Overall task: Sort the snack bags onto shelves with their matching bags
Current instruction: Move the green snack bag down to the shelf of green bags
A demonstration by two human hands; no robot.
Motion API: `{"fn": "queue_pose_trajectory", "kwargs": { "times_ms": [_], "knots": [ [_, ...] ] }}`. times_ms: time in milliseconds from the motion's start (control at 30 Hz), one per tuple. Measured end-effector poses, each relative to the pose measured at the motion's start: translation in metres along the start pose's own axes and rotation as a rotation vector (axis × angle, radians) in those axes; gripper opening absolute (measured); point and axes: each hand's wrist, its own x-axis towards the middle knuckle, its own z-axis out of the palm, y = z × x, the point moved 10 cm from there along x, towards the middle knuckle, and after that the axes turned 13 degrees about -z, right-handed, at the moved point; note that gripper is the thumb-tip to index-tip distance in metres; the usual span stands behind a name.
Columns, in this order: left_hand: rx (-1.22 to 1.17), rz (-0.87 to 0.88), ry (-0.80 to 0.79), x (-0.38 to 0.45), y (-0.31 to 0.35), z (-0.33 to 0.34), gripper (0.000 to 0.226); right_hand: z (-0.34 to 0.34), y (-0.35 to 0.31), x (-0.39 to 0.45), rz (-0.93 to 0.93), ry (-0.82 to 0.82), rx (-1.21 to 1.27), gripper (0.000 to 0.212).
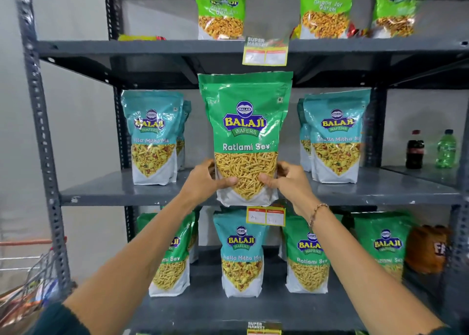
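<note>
Two bare forearms are stretched forward and up from the bottom of the view, and the Ratlami Sev bag [245, 136] is gripped between them at its lower corners. The left hand [206, 181] is wrapped round the bag's left lower edge with the thumb laid across the front; the right hand [288, 180], with a thin bracelet [317, 213] at the wrist, is closed on the right lower edge in the same way. The bag is held upright and facing outward, label readable, probably so that its print can be compared with the stock.

It is held in front of the middle shelf [121, 195], its base level with that shelf's front edge and its top just under the shelf above. On that shelf only teal Khatta Mitha Mix bags are stood, one group at the left [153, 138] and one at the right [335, 136], so the bag in hand does not match there. Its matches are seen on the lower shelf [253, 306]: green Ratlami Sev bags at the left [172, 266], at the right [308, 261] and at the far right [385, 246]. A teal Khatta Mitha Mix bag [241, 256] is stood among them and appears misplaced.

On the top shelf, Chana Jor Garam bags [326, 10] are lined up. Two drink bottles [415, 149] are stood on a neighbouring shelf at the right.

A move down to the lower shelf is judged to be what the task calls for.
</note>
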Motion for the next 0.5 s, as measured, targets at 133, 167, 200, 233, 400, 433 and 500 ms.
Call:
{"fn": "queue_pose_trajectory", "kwargs": {
  "times_ms": [133,167,200,233,400,433,500],
  "knots": [
    [0.014,-0.044,-0.012,-0.034,-0.030,0.002,0.075,0.008,0.003,-0.048,0.023,-0.006,-0.010,0.039],
    [0.020,-0.061,-0.008,-0.043,-0.041,0.004,0.076,0.011,0.008,-0.061,0.031,-0.011,-0.008,0.040],
    [0.023,-0.081,-0.006,-0.053,-0.053,0.005,0.074,0.016,0.013,-0.073,0.032,-0.019,-0.015,0.041],
    [0.022,-0.101,-0.006,-0.061,-0.067,0.007,0.073,0.020,0.020,-0.085,0.038,-0.028,-0.030,0.042],
    [0.041,-0.226,-0.006,-0.094,-0.147,0.016,0.071,0.044,0.073,-0.139,0.119,-0.112,-0.116,0.051],
    [0.063,-0.251,-0.010,-0.099,-0.162,0.019,0.073,0.049,0.087,-0.150,0.140,-0.135,-0.131,0.051],
    [0.133,-0.318,-0.027,-0.108,-0.193,0.025,0.084,0.062,0.114,-0.172,0.174,-0.174,-0.140,0.050]
  ]
}}
